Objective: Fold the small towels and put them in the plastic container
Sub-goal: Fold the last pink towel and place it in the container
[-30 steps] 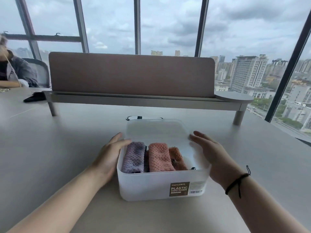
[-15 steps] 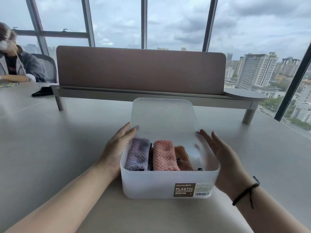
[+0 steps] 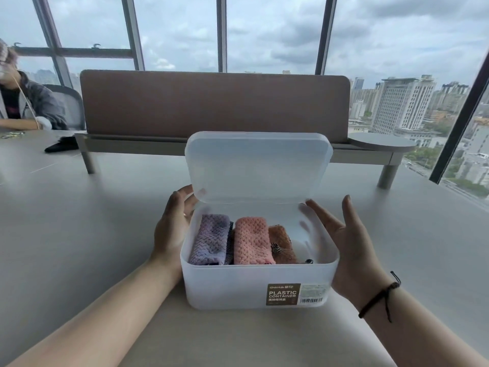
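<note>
Towels, folded, are seen inside the plastic container (image 3: pixel 254 290), which stands on the grey table (image 3: pixel 79 234) close to the person. Three rolls are distinguished, side by side and touching: a lilac towel (image 3: pixel 210 238) at the container's left wall, a pink towel (image 3: pixel 252 241) in the middle, an orange-brown towel (image 3: pixel 281 243) to its right. A dark checked strip shows between lilac and pink; whether it is a fourth towel cannot be told. The right part of the container interior is left unfilled.

The translucent lid (image 3: pixel 258 166) is held raised over the far edge of the container, tilted up toward the window side. The left hand (image 3: pixel 173 223) is placed against the container's left wall, fingers reaching up to the lid's lower left corner; whether the lid is pinched or only touched cannot be told. The right hand (image 3: pixel 346 250) is held beside the container's right wall, fingers straight and spread, fingertips near the lid's lower right corner; contact is not resolved.

No loose towels are seen on the table around the container. Judgement: folding and placing appear finished; what is left is at most the seating of the lid.

Behind the container: a brown desk divider (image 3: pixel 211 104) and, far left, another person seated.
</note>
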`<state>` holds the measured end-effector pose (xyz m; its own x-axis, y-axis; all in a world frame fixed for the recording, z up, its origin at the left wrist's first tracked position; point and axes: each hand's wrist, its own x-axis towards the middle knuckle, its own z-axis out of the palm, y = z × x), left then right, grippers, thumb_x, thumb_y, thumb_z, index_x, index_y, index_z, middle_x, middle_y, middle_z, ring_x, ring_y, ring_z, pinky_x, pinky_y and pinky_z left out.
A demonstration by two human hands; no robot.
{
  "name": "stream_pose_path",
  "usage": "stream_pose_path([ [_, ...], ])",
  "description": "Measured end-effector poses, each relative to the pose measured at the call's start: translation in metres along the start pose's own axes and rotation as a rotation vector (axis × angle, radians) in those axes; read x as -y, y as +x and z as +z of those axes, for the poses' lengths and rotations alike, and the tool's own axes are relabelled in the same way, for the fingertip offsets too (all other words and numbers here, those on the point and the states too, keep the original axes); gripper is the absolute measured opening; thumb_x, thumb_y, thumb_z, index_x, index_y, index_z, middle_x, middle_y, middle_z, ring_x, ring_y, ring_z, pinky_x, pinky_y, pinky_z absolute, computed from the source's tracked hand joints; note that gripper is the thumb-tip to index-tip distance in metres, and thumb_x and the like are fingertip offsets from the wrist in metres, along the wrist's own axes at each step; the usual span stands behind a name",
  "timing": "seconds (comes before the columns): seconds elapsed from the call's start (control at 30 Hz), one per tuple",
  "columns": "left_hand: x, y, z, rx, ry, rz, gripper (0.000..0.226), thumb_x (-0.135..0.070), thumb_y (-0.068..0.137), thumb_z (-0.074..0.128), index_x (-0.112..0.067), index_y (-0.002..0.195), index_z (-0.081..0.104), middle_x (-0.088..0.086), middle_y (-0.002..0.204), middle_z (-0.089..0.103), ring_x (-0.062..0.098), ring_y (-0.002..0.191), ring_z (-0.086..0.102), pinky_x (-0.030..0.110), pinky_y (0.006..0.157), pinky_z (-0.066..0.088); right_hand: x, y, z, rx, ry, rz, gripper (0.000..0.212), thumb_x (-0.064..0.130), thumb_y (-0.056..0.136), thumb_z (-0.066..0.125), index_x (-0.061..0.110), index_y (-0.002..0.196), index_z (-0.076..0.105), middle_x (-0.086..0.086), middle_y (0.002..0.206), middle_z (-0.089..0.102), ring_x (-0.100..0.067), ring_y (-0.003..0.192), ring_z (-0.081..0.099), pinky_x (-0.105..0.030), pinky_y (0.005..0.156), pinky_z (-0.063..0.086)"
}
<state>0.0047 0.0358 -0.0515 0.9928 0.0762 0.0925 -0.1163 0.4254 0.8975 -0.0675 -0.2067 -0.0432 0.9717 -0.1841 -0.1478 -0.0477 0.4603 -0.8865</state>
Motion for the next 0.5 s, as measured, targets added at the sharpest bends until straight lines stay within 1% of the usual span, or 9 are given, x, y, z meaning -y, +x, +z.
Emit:
stream_pose_path([
  [0.03, 0.0, 0.0, -0.001, -0.013, -0.022, -0.004, 0.041, -0.041, 0.106, 0.035, -0.016, 0.119, 0.065, 0.004, 0.119, 0.074, 0.028, 0.123, 0.062, 0.047, 0.111, 0.042, 0.0, -0.001, 0.0, 0.008, 0.014, 0.002, 0.07, 0.075, 0.089, 0.029, 0.028, 0.125, 0.066, 0.019, 0.123, 0.068, -0.007, 0.126, 0.054, -0.044, 0.112, 0.029],
  [0.1, 0.0, -0.001, -0.003, -0.055, -0.049, -0.024, 0.045, -0.05, 0.103, 0.039, -0.016, 0.12, 0.065, 0.007, 0.12, 0.073, 0.029, 0.121, 0.063, 0.048, 0.11, 0.042, 0.0, -0.002, -0.003, 0.035, 0.056, 0.008, 0.069, 0.075, 0.088, 0.033, 0.026, 0.124, 0.067, 0.01, 0.122, 0.07, -0.015, 0.125, 0.057, -0.047, 0.112, 0.033],
  [0.13, 0.0, -0.002, -0.005, -0.058, -0.048, -0.037, 0.046, -0.053, 0.102, 0.04, -0.019, 0.119, 0.065, 0.007, 0.121, 0.072, 0.029, 0.117, 0.065, 0.047, 0.107, 0.045, 0.0, -0.004, -0.003, 0.051, 0.088, 0.019, 0.068, 0.075, 0.086, 0.038, 0.027, 0.123, 0.068, 0.004, 0.123, 0.07, -0.022, 0.122, 0.06, -0.05, 0.11, 0.036],
  [0.2, 0.0, -0.003, -0.007, -0.031, -0.058, -0.061, 0.044, -0.055, 0.102, 0.036, -0.024, 0.115, 0.064, 0.006, 0.122, 0.071, 0.027, 0.107, 0.068, 0.043, 0.094, 0.051, 0.0, -0.005, -0.004, 0.054, 0.124, 0.047, 0.064, 0.073, 0.083, 0.048, 0.029, 0.125, 0.066, -0.003, 0.13, 0.066, -0.032, 0.118, 0.063, -0.056, 0.107, 0.039],
  [0.27, -0.001, -0.004, -0.006, 0.005, -0.123, -0.092, 0.041, -0.052, 0.102, 0.038, -0.022, 0.114, 0.064, 0.008, 0.121, 0.071, 0.025, 0.098, 0.068, 0.039, 0.083, 0.052, 0.0, -0.008, -0.004, 0.051, 0.134, 0.043, 0.056, 0.064, 0.084, 0.055, 0.028, 0.126, 0.065, -0.003, 0.13, 0.066, -0.033, 0.115, 0.065, -0.054, 0.106, 0.041],
  [0.33, -0.002, -0.005, -0.005, 0.013, -0.155, -0.117, 0.037, -0.047, 0.102, 0.042, -0.02, 0.114, 0.064, 0.008, 0.117, 0.071, 0.025, 0.093, 0.068, 0.037, 0.08, 0.051, -0.001, -0.009, -0.003, 0.116, 0.108, 0.017, 0.045, 0.05, 0.085, 0.06, 0.025, 0.121, 0.069, -0.004, 0.123, 0.07, -0.029, 0.106, 0.069, -0.046, 0.099, 0.048],
  [0.4, -0.003, -0.008, -0.004, 0.032, -0.15, -0.131, 0.029, -0.037, 0.1, 0.048, -0.019, 0.113, 0.066, 0.006, 0.113, 0.072, 0.025, 0.092, 0.067, 0.037, 0.082, 0.05, -0.003, -0.011, -0.003, 0.175, 0.035, -0.015, 0.04, 0.036, 0.086, 0.061, 0.022, 0.122, 0.068, -0.006, 0.115, 0.072, -0.028, 0.098, 0.07, -0.042, 0.09, 0.051],
  [0.5, -0.003, -0.01, -0.006, 0.078, -0.042, -0.114, 0.022, -0.021, 0.097, 0.054, -0.021, 0.111, 0.07, 0.002, 0.11, 0.073, 0.023, 0.095, 0.068, 0.038, 0.087, 0.049, -0.003, -0.011, -0.005, 0.213, -0.021, -0.069, 0.042, 0.017, 0.088, 0.055, 0.022, 0.129, 0.062, -0.014, 0.122, 0.068, -0.03, 0.099, 0.067, -0.041, 0.087, 0.05],
])
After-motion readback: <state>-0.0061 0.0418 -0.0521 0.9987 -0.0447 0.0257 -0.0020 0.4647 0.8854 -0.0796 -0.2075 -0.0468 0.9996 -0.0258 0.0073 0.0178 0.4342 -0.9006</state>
